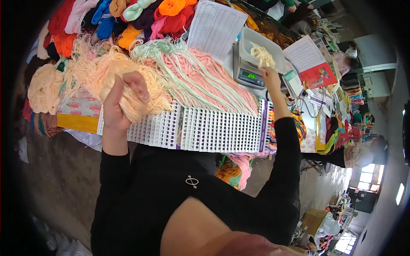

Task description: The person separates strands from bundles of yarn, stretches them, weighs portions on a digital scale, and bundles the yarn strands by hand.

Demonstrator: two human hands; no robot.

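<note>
Peach yarn (132, 104) is gathered in my left hand (121, 100), whose fingers curl round it above a loose peach heap (81, 81). My right hand (270, 79) reaches to the front edge of a clear plastic tray (279, 57), its fingers pinched on the end of a cream yarn bundle (261, 54) that lies in the tray. Under the tray is a digital scale (248, 76) with a lit green display. Pink and pale green strands (205, 81) stretch between my hands over white punched cards (213, 132).
Coloured skeins (171, 8) fill the back left. A printed sheet (215, 27) stands behind the strands, left of the scale. A red and white booklet (311, 64) and a small box (293, 82) are right of it. Other people are at the far right.
</note>
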